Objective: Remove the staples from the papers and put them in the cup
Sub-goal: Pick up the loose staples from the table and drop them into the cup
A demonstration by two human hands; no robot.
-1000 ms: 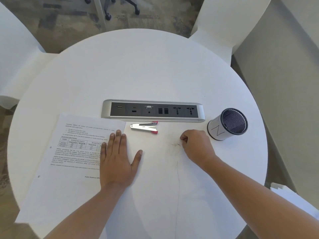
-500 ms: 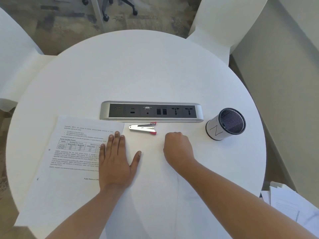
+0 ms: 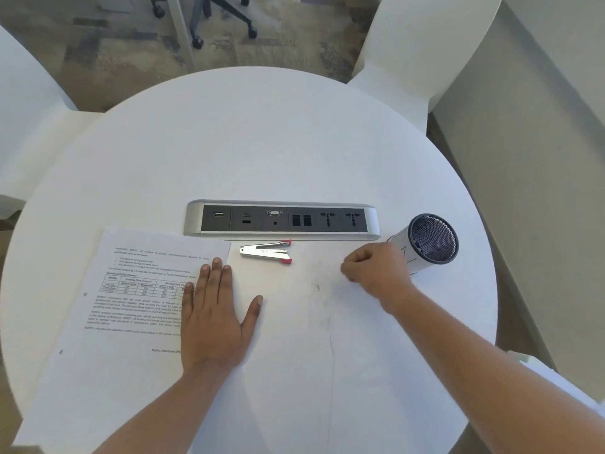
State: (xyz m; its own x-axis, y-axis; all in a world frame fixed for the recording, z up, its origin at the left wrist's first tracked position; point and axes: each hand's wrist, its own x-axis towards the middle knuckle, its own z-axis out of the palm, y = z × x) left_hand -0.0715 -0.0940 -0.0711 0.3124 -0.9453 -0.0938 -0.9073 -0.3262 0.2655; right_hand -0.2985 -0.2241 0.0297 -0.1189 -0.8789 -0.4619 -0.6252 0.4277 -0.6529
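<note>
A printed paper stack (image 3: 131, 290) lies on the left of the round white table (image 3: 294, 152). My left hand (image 3: 212, 319) rests flat on the stack's right edge, fingers straight and thumb spread onto the table. A small silver stapler-like tool with red tips (image 3: 265, 252) lies just beyond that hand. The black mesh cup with a white wrap (image 3: 432, 239) stands at the right. My right hand (image 3: 376, 271) hovers just left of the cup, fingers curled and thumb against the forefinger. Anything pinched there is too small to see. A tiny dark speck (image 3: 317, 286) lies on the table between my hands.
A silver and black power socket strip (image 3: 281, 221) sits across the table's middle, behind the tool. White chairs (image 3: 422, 44) stand at the far right and left. More papers (image 3: 556, 378) lie low beyond the table's right edge.
My right hand went left towards the tool, then came back right and now sits close to the cup, still curled. The left hand and the papers have stayed put.
</note>
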